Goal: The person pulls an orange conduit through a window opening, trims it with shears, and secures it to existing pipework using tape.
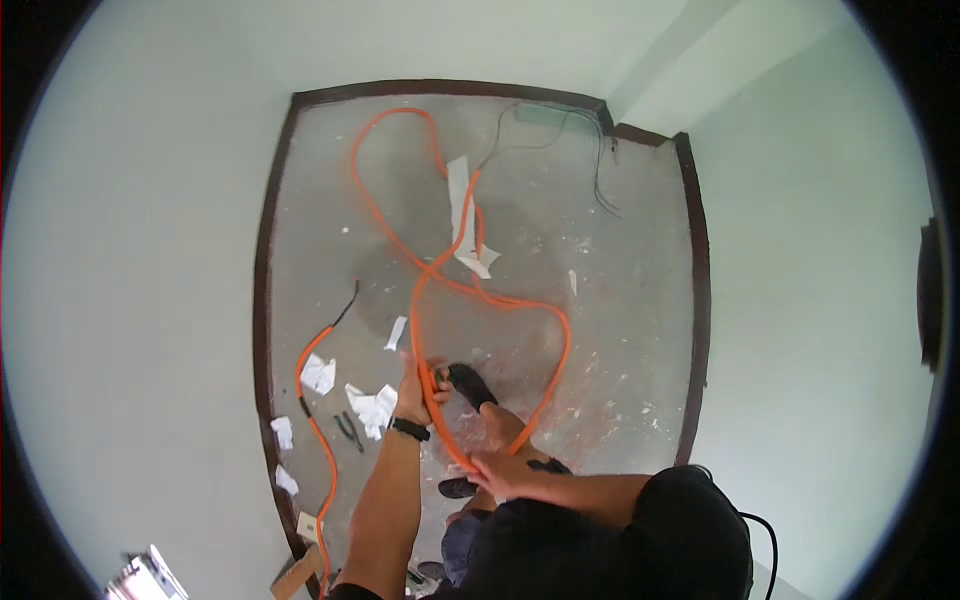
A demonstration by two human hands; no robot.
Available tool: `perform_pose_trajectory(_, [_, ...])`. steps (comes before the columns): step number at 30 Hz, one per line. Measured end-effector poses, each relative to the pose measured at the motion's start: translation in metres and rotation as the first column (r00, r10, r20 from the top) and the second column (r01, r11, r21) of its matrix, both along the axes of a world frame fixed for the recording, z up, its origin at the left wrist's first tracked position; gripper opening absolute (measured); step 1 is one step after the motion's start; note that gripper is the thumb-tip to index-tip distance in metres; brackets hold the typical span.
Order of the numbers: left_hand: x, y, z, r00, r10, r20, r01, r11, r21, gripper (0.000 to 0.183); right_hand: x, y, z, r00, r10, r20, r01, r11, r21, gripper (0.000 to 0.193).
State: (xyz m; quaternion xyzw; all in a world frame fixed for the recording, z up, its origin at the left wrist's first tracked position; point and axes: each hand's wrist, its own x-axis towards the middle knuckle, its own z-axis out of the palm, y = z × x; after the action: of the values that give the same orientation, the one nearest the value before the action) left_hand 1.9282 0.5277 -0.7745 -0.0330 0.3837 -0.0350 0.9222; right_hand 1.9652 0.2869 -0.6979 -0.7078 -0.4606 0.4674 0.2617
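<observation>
Pale walls rise around a grey, scuffed floor, and a dark skirting board runs along its left, far and right edges. From my seat I see the orange tube in both hands: the left hand has its fingers wrapped around it, thumb on one side, and the right hand grips a bend of it nearer the body, some fingertips hidden from me.

As I judge it, the handling is only partly along. One bend is gathered up between the fingers; the larger part lies beyond them in wide, crossing loops, over a long white paper strip, and remains to be brought together. No finished coil shows. Thin wires lie at the far edge, well apart from the fingers.

For room, I would favour the side right of the right fingers, where the floor is broad up to the skirting. Left of the left fingers it is tighter: crumpled paper, pliers and a second orange tube crowd toward that skirting. Just beyond the right fingers, a black shoe stands inside the near loop, a likely snag to my mind.
</observation>
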Motion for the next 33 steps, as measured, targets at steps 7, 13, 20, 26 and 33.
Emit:
perform_pose_trajectory(7, [-0.171, -0.105, 0.241, 0.672, -0.520, -0.526, 0.387, -0.359, 0.849, 0.036, 0.060, 0.083, 0.083, -0.338, 0.027, -0.941, 0.666, 0.713, -0.219, 0.078])
perform_pose_trajectory(13, [-0.458, -0.175, 0.241, 0.671, 0.195, -0.715, 0.722, -0.390, 0.571, 0.028, 0.094, 0.075, 0.078, -0.233, -0.250, -0.940, 0.913, 0.276, -0.299, 0.032])
perform_pose_trajectory(20, [-0.521, -0.247, 0.276, 0.429, 0.603, -0.672, 0.887, -0.140, 0.441, 0.063, -0.193, 0.011, 0.142, -0.100, -0.104, -0.990, 0.526, 0.839, -0.141, 0.016])
perform_pose_trajectory(26, [-0.419, -0.251, 0.300, 0.844, 0.327, -0.425, 0.534, -0.443, 0.720, 0.045, -0.291, -0.012, 0.250, 0.490, -0.145, -0.859, 0.311, 0.950, 0.017, 0.024])
perform_pose_trajectory(33, [-0.440, -0.285, 0.365, 0.784, 0.337, -0.521, 0.621, -0.437, 0.651, 0.034, -0.113, 0.051, 0.019, -0.311, -0.379, -0.871, 0.553, 0.674, -0.490, 0.035])
